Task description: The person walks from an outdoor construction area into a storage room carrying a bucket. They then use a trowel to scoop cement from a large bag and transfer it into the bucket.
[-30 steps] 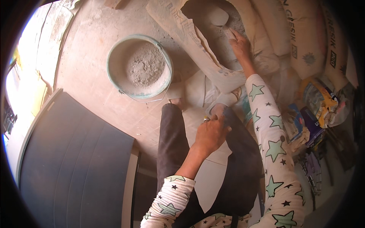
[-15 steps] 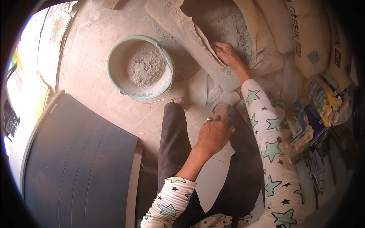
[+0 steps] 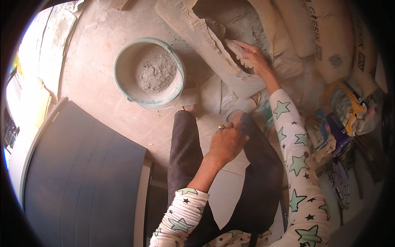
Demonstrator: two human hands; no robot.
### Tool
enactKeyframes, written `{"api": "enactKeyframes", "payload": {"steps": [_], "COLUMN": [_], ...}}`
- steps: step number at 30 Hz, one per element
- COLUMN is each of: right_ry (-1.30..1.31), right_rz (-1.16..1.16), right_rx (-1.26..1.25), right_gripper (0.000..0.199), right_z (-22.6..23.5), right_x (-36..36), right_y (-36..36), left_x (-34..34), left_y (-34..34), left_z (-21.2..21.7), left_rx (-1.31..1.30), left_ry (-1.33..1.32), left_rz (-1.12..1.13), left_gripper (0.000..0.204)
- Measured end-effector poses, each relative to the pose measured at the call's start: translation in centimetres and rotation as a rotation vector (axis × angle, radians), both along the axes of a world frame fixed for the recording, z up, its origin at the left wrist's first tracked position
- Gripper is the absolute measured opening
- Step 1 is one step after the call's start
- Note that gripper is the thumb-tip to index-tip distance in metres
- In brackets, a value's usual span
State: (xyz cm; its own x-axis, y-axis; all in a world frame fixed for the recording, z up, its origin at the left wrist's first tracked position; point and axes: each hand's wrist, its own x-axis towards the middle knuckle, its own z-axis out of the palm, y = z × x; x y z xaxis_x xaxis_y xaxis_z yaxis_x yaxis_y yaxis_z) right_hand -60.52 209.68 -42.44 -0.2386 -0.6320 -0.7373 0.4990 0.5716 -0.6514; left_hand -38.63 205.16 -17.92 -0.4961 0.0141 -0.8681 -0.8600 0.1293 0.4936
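Observation:
My right hand (image 3: 256, 59) is closed round the pale, dusty handle of a trowel (image 3: 233, 46), inside the torn opening of a large paper cement bag (image 3: 242, 84). The trowel's rounded blade points to the far left and lies against the bag's inner wall. Grey cement powder (image 3: 249, 29) shows deeper in the bag. Over my right knee hangs my left hand (image 3: 226, 142), back up, a ring on one finger, nothing visible in it; its fingertips are partly hidden. Left of the bag stands a pale green bucket (image 3: 119, 76) holding a heap of grey powder (image 3: 156, 74), its wire handle lowered toward me.
More full paper bags (image 3: 329, 45) lie at the far right. Nearer on that side are crumpled coloured packages (image 3: 341, 119). A dark grey panel (image 3: 82, 173) with a pale edge fills the near left. Dusty floor (image 3: 98, 45) surrounds the bucket.
My right hand has lifted slightly inside the bag and turned, and the trowel in its grip is now visible. My left hand has shifted slightly left and nearer.

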Motion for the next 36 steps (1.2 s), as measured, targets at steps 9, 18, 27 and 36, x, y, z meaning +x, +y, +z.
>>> {"api": "enactKeyframes", "payload": {"steps": [9,18,27,36], "right_ry": [0.086,-0.034,0.236,1.201], "right_rz": [-0.086,0.04,0.403,0.867], "right_rx": [0.11,0.071,-0.112,-0.371], "right_gripper": [0.058,0.06,0.052,0.056], "right_z": [2.2,7.6,10.4,9.6], "right_x": [-1.3,1.3,11.3,16.4], "right_y": [2.2,0.8,-6.5,-11.3], "left_x": [1.4,2.5,1.8,1.3], "left_y": [-0.3,0.1,-0.1,0.9], "left_z": [-3.0,-5.8,-4.9,-5.3], "left_rx": [0.05,0.081,0.05,0.046], "left_ry": [-0.002,-0.002,-0.024,0.004], "left_rz": [0.034,0.065,0.078,0.084], "left_gripper": [0.043,0.044,0.038,0.028]}}
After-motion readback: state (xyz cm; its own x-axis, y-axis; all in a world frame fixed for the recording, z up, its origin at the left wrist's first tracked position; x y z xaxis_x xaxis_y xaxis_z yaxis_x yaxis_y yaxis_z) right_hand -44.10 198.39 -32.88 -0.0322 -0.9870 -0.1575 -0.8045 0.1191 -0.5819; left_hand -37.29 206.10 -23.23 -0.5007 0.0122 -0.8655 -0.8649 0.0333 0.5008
